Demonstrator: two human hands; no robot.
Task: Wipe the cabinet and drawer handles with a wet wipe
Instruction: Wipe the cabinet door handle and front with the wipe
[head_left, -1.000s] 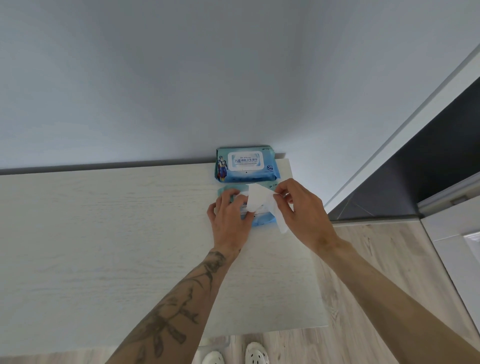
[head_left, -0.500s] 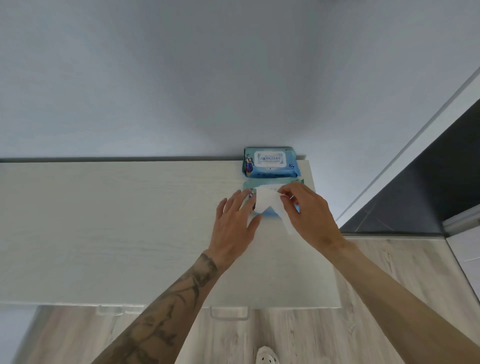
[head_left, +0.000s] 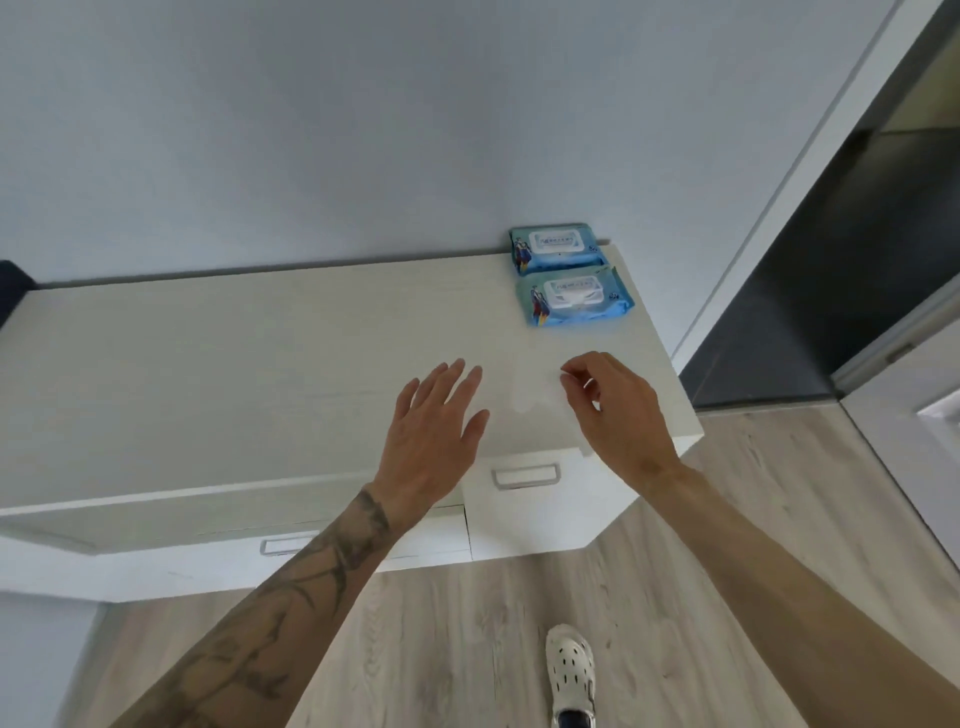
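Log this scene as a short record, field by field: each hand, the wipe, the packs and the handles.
left hand: open, fingers spread, holds nothing, over the cabinet top
right hand: pinches the wet wipe
wet wipe: white, blurred, hangs above the cabinet top
packs: far pack and near pack, blue, at the back right corner
handles: right handle and left handle, neither touched; the left forearm partly hides the left one

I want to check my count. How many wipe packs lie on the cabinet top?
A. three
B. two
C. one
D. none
B: one pack lies by the wall and a second pack just in front of it, both on the cabinet.
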